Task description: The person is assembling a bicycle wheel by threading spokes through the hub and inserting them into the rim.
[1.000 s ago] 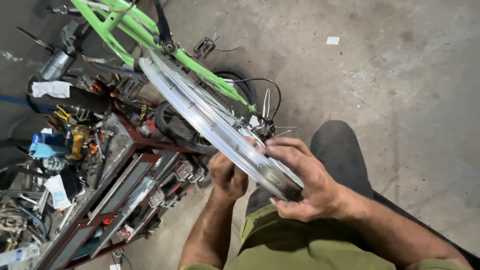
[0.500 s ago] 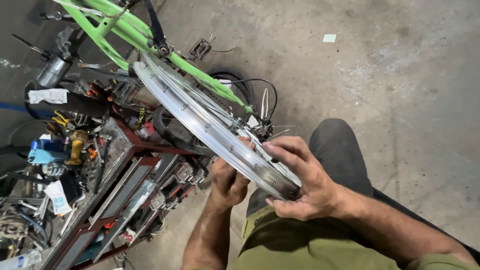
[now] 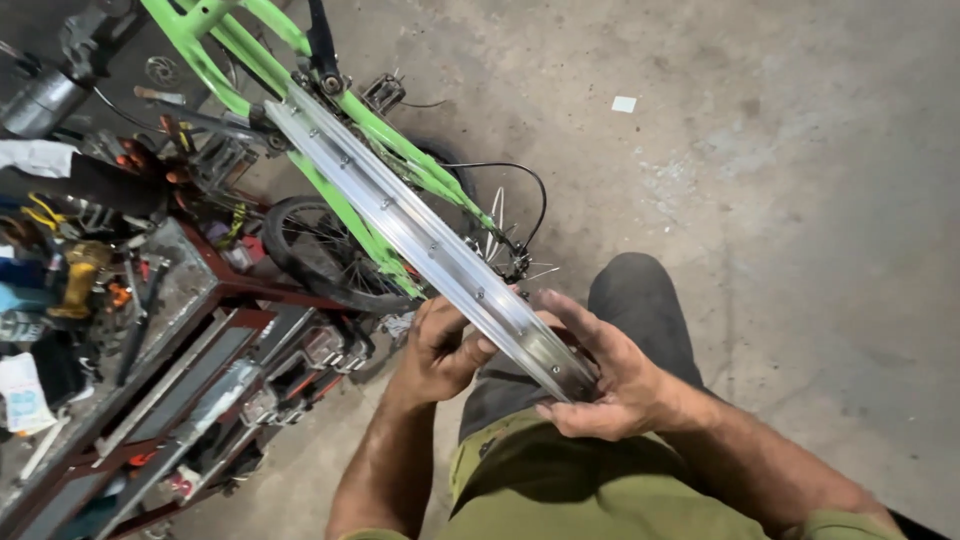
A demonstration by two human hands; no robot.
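I hold a bare silver wheel rim (image 3: pixel 400 215) edge-on in front of me, its spoke holes showing along the channel. My left hand (image 3: pixel 437 350) grips the rim's near part from the left, thumb pressed on its edge. My right hand (image 3: pixel 600 370) cups the rim's near end from the right, fingers spread along its side. The rim stretches away to the upper left, over a green bicycle frame (image 3: pixel 345 110) lying on the floor. Loose spokes and a hub (image 3: pixel 505 250) show just beyond my hands.
A red metal tool rack (image 3: pixel 190 330) crowded with tools stands at the left. A small black tyre (image 3: pixel 320 260) lies under the green frame, with a pedal (image 3: pixel 383 95) beyond. Grey concrete floor (image 3: pixel 780 200) fills the right. My dark-trousered knee (image 3: pixel 640 300) is under the rim.
The view has shifted, so the rim and bicycle sit a little further right. Both hands keep their hold on the rim's near end; my right fingers spread more along it.
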